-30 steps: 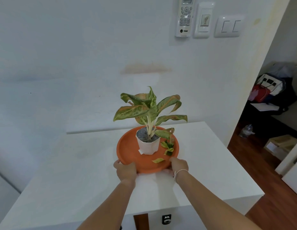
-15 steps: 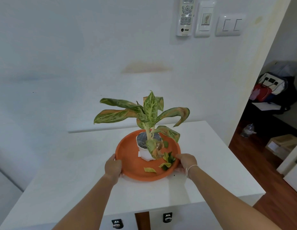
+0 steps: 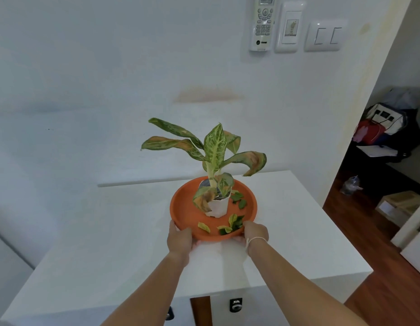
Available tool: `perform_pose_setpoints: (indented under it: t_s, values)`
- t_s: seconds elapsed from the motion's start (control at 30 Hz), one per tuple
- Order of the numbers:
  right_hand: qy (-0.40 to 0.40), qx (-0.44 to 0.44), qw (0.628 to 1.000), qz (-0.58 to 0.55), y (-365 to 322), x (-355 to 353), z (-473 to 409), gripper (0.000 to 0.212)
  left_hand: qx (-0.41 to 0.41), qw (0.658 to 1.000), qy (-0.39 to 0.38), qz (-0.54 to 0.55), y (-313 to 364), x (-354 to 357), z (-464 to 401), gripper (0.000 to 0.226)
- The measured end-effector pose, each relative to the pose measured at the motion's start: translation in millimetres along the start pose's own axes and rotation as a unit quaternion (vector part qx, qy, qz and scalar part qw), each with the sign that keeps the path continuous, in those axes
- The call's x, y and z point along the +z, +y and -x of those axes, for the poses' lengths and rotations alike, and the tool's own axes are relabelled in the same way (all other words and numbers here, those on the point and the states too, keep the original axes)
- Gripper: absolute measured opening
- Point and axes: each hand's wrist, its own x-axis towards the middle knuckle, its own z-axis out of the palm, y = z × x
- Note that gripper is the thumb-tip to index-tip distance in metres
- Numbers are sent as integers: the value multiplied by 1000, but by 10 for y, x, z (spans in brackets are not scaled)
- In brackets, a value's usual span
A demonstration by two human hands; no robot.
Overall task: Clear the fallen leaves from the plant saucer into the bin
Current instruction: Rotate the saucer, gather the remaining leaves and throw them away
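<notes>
White table (image 3: 298,231) stands against the wall. Orange plant saucer (image 3: 184,208) sits centrally on it. White pot (image 3: 218,205) with plant (image 3: 214,149) stands mid-saucer, a drooping leaf overhanging the saucer's near left. Fallen leaves (image 3: 230,225) lie on the saucer's near side; more lie right of the pot. Left hand (image 3: 179,240) and right hand (image 3: 256,232) grip the saucer's near rim, fingers curled under. Wall remote (image 3: 263,22) hangs well above the saucer.

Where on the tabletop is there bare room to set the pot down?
Bare patches on the white table: left of the orange saucer and right of it toward the doorway edge. Crowded: the saucer's near rim, held by the left hand and right hand, with fallen leaves between.
</notes>
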Motion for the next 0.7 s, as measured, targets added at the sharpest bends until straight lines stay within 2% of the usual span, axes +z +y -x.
perform_pose_setpoints:
  t_s: [0.1, 0.23, 0.43, 0.57, 0.7]
  values:
    - [-12, 6, 1000, -12, 2, -16, 50, 13, 1, 1000, -3, 22, -22, 52, 53, 74]
    - [-46, 16, 998, -31, -35, -122, 100, 11, 2, 1000, -5, 2, 20, -28, -9, 70]
    - [-49, -3, 999, -8, -136, -308, 60, 14, 12, 998, -11, -58, 100, -207, -227, 43]
    - [-58, -8, 998, 11, -182, -357, 59, 13, 9, 997, -4, -80, 131, -295, -334, 56]
    - [-57, -10, 998, 14, -187, -362, 54, 13, 13, 998, 7, -57, 114, -285, -310, 59]
